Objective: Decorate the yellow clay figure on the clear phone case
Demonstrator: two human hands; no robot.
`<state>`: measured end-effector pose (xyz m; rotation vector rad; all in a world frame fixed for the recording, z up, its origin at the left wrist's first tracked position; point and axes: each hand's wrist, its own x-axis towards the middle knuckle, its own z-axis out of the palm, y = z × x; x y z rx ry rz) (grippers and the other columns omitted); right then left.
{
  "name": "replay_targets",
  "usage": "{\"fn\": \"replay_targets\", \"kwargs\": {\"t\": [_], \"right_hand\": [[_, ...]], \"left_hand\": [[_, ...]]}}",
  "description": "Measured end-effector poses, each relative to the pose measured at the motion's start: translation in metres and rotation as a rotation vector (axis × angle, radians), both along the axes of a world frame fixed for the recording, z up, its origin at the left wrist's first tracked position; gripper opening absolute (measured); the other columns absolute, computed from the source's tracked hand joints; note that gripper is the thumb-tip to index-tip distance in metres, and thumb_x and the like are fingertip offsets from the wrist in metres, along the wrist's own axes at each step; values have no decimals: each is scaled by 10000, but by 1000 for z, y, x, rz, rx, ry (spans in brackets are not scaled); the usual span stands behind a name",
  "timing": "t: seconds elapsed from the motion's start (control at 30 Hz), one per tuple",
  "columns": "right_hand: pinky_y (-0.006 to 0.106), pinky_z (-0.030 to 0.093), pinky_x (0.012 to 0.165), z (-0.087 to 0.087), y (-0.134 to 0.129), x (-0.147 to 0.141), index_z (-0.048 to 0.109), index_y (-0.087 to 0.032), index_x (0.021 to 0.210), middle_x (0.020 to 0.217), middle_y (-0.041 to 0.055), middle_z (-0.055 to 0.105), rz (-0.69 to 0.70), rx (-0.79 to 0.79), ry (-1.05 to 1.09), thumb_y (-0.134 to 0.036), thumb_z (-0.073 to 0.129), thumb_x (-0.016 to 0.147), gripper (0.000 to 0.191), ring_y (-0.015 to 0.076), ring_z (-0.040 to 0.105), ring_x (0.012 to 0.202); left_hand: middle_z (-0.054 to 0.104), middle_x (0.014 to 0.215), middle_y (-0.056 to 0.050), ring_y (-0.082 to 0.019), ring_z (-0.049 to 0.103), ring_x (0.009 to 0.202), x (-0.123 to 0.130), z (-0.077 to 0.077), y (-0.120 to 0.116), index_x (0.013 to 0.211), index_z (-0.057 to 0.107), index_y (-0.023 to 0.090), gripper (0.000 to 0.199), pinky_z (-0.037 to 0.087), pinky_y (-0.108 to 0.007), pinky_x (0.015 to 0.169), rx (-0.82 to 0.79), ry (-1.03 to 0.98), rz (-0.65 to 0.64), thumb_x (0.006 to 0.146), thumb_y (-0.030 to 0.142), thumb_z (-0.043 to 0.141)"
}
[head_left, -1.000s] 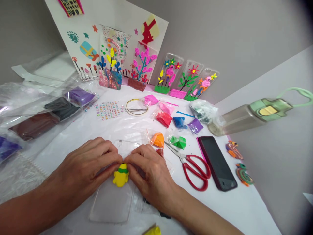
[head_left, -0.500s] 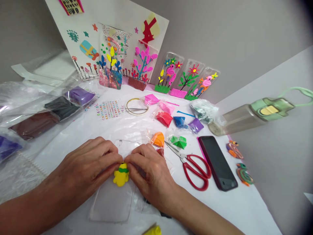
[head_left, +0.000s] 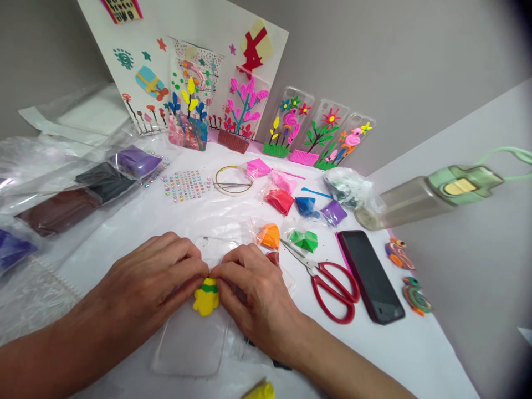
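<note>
A yellow clay figure point(head_left: 206, 304) with a green band lies on a clear phone case point(head_left: 189, 349) on the table. Its top is hidden behind my fingers. My left hand point(head_left: 160, 274) comes in from the left, thumb and fingertips pinched at the upper edge of the figure. From the right, my right hand point(head_left: 253, 288) pinches at the same spot, so the fingertips of both hands nearly meet. Whether a small piece of clay sits between the fingers is hidden.
Red-handled scissors point(head_left: 332, 285) and a phone point(head_left: 371, 277) lie to the right. Clay packets, such as the orange one point(head_left: 269, 236), are scattered beyond my hands. A water bottle point(head_left: 415, 199) stands at the right; decorated phone cases point(head_left: 286, 122) lean along the back wall.
Both hands stay at the top of the yellow clay figure, with only slight movement of the fingertips. The other things lie where they were.
</note>
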<state>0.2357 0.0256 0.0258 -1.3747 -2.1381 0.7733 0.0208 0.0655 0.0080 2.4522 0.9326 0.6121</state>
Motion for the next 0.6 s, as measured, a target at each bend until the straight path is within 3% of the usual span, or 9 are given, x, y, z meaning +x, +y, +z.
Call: {"fn": "replay_targets", "kwargs": {"t": [0.6], "right_hand": [[344, 486, 800, 0, 0, 0, 735, -187, 980, 953, 62, 675, 6, 32, -11, -138, 555, 977, 187, 210, 597, 906]], "left_hand": [[641, 938, 25, -184, 561, 867, -4, 1, 5, 962, 661, 275, 180, 417, -304, 759, 29, 57, -52, 987, 167, 518]]}}
